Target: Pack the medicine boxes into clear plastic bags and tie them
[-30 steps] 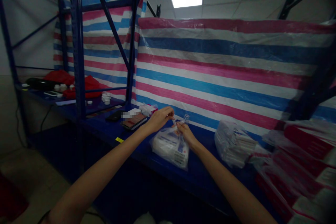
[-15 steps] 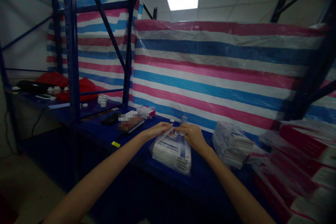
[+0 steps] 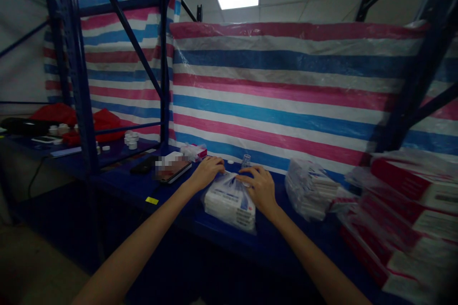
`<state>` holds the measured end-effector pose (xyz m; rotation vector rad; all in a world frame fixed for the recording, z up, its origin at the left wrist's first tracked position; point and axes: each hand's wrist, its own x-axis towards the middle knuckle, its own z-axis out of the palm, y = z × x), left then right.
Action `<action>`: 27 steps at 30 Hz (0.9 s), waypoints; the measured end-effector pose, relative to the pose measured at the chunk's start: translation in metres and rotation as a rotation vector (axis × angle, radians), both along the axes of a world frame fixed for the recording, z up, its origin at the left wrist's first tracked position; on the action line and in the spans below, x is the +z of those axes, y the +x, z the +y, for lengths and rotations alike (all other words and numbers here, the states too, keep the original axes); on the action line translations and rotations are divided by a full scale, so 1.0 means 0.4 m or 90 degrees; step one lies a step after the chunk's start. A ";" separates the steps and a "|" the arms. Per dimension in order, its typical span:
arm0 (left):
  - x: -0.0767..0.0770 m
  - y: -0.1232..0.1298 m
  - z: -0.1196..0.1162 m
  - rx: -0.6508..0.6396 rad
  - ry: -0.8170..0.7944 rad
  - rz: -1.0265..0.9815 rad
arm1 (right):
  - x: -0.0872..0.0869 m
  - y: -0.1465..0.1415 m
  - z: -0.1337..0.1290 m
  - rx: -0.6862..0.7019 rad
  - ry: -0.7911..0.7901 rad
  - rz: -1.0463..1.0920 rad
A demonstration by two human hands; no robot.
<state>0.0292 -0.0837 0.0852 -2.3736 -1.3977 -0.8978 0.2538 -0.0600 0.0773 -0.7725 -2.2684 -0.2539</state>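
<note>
A clear plastic bag (image 3: 222, 185) with a stack of white printed boxes (image 3: 229, 206) inside lies on the blue shelf in front of me. My left hand (image 3: 207, 173) pinches the bag's upper left side, its fingers bent together. Over the upper right side, my right hand (image 3: 260, 188) grips the gathered plastic with thumb and curled fingers. Just behind the bag stand a clear glass vessel (image 3: 246, 159) and a small white cap (image 3: 230, 162).
Right of my hands sit a bagged stack of white boxes (image 3: 315, 188) and bagged red-and-white boxes (image 3: 404, 200). To the left lie a partly blurred flat device (image 3: 175, 169), a black item (image 3: 143, 164) and a yellow label (image 3: 152, 200). A blue upright post (image 3: 77, 71) divides the shelf.
My hands have moved slightly apart, and the top of the bag sits lower and wider. The right fingers are more spread. The whole view has shifted a little.
</note>
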 end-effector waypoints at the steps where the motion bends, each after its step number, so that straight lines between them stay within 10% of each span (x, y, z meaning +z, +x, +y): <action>1: -0.011 -0.014 -0.006 0.037 0.025 0.075 | -0.017 0.013 -0.007 -0.003 -0.048 0.047; 6: -0.063 -0.054 -0.027 0.114 0.012 0.240 | -0.104 0.046 -0.029 -0.012 -0.275 0.213; 10: -0.052 -0.062 -0.035 0.120 -0.009 0.255 | -0.081 0.036 -0.033 -0.016 -0.245 0.171; 18: -0.037 -0.051 -0.058 0.053 -0.086 -0.172 | 0.051 -0.058 -0.044 0.131 -0.172 -0.148; 23: -0.073 -0.013 -0.066 -0.026 -0.159 -0.302 | 0.059 -0.111 -0.014 0.056 -0.406 -0.347; 27: -0.123 0.012 -0.054 -0.011 -0.183 -0.381 | 0.049 -0.100 -0.024 0.009 -0.387 -0.359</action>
